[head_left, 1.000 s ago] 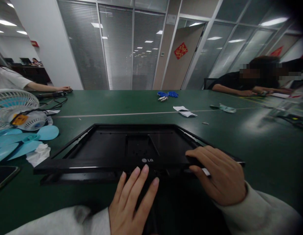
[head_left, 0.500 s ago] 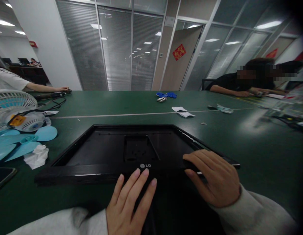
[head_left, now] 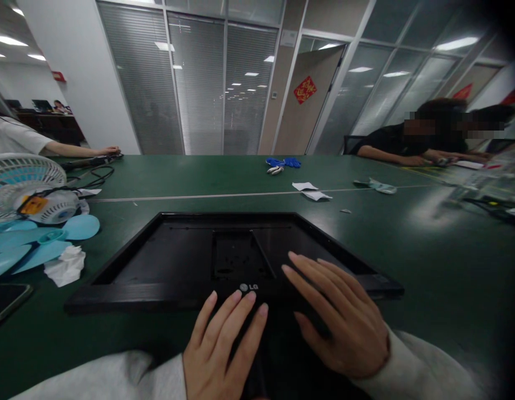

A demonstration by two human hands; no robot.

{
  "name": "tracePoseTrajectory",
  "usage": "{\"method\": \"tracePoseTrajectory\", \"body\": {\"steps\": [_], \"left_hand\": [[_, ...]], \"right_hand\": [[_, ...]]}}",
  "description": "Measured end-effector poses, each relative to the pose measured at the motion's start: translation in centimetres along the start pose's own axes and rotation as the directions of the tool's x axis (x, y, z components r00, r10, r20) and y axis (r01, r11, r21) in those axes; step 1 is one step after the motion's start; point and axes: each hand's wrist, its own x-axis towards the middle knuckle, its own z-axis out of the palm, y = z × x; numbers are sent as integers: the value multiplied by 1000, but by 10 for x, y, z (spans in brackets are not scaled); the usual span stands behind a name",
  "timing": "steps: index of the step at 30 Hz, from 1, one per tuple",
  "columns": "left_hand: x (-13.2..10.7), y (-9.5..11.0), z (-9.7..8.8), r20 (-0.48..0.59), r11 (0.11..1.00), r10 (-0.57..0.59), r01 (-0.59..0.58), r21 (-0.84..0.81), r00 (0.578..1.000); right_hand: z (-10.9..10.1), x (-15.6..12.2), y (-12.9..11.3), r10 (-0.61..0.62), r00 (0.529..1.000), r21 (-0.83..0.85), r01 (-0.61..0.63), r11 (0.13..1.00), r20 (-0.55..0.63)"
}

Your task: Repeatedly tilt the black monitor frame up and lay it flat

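Looks like pressing the black LG monitor bezel (head_left: 136, 298) onto its back shell (head_left: 174, 258), lower centre of the frame; probably calls next for even pressure along the near side. Gripping nothing; with the left hand (head_left: 224, 347) spread, apparently touching that side just below the LG logo (head_left: 249, 287); with the right hand (head_left: 344, 319) likewise splayed, farther right over that side, thumb apart, contact hard to tell.

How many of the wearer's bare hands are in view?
2: bare left hand by the silver LG logo on the black plastic frame; bare right hand farther right.
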Motion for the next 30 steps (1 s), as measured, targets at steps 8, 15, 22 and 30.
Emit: {"method": "tracePoseTrajectory", "body": {"steps": [8,15,22,30], "left_hand": [[0,-1,2,70,999,25,-28,31,997],[0,-4,5,-12,996,74,-73,46,997],[0,-8,0,34,993,103,-105,62,994],[0,-9,1,17,985,148,-149,90,989]], "right_hand": [[12,-3,-11,-122,993,100,121,988,1],[-13,9,6,-66,987,80,54,995,149],[-27,-29,68,190,974,-309,-145,940,121],[-25,-36,111,41,962,-172,7,985,271]]}}
